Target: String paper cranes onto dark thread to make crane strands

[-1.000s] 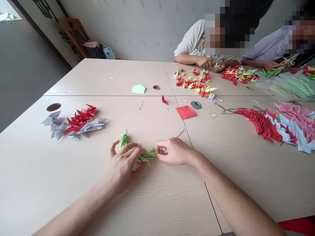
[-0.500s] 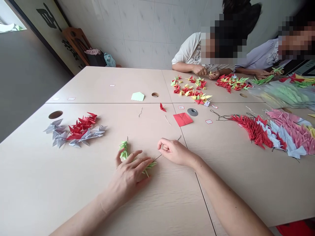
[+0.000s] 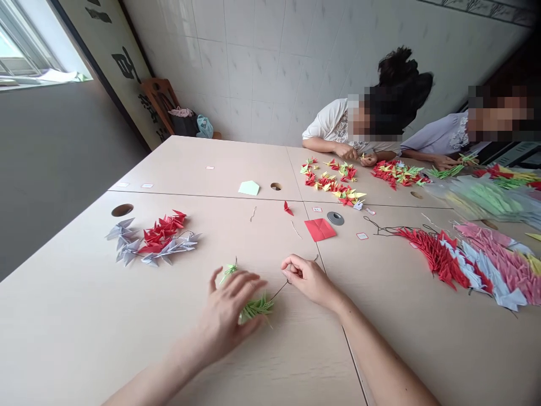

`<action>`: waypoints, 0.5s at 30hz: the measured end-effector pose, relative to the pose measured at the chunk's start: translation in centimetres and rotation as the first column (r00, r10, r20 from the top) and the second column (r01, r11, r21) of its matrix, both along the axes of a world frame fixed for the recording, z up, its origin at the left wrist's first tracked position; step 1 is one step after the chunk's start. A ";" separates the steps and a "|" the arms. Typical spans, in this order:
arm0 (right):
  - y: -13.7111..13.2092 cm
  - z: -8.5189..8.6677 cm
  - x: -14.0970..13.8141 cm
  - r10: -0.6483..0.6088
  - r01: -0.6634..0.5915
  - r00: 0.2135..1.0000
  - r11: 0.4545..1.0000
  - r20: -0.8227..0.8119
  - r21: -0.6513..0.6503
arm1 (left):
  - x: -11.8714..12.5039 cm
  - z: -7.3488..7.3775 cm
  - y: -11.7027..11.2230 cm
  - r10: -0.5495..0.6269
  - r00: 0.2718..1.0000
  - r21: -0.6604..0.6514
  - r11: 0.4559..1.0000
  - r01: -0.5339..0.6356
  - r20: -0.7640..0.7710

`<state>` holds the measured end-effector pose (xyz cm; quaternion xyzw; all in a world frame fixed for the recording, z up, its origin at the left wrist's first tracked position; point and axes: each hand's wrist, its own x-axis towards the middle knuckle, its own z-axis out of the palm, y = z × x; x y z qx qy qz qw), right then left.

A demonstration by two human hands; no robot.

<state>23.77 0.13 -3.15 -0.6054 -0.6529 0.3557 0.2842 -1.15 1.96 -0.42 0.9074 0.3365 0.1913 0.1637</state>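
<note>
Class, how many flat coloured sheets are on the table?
2 certain: pale green sheet, left of a hole, and the red sheet, beyond the right hand. A yellow piece cut off at right is unclear; others may be hidden.

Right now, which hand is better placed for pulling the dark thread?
Likely the right hand: it seems to pinch the thread, which runs to the green paper; the left hand is spread over that paper.

A bright window (image 3: 23,42) lies left of a wooden chair (image 3: 158,90) and tiled wall (image 3: 262,73).
</note>
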 end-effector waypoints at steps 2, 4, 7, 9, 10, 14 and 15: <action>0.0 0.0 0.4 -0.020 0.020 1.000 1.000 0.000 -0.012 | -1.4 1.1 1.8 0.120 0.992 0.009 0.993 -0.120 0.027; 0.1 0.3 0.8 -0.032 0.033 0.999 0.999 0.009 -0.038 | -2.7 2.3 3.5 0.208 0.976 -0.029 0.978 -0.207 0.059; 0.5 1.3 1.1 0.007 -0.006 1.000 0.993 0.010 -0.114 | -3.0 3.8 4.7 0.221 0.975 -0.157 0.963 -0.219 -0.004; 0.6 2.2 1.2 0.057 -0.054 0.998 0.985 0.010 -0.162 | -2.3 4.5 4.4 0.136 0.987 -0.259 0.954 -0.154 -0.087; 0.5 2.6 1.3 0.076 -0.072 0.997 0.981 0.016 -0.179 | -1.9 4.7 4.0 0.096 0.989 -0.310 0.942 -0.126 -0.110; -1.2 3.3 2.3 0.059 -0.033 0.992 0.974 0.113 -0.226 | -1.9 4.5 2.2 0.058 0.984 -0.395 0.911 -0.121 -0.169; -2.0 3.3 2.6 0.042 -0.006 0.988 0.972 0.149 -0.233 | -2.5 4.2 1.6 0.074 0.979 -0.406 0.902 -0.147 -0.191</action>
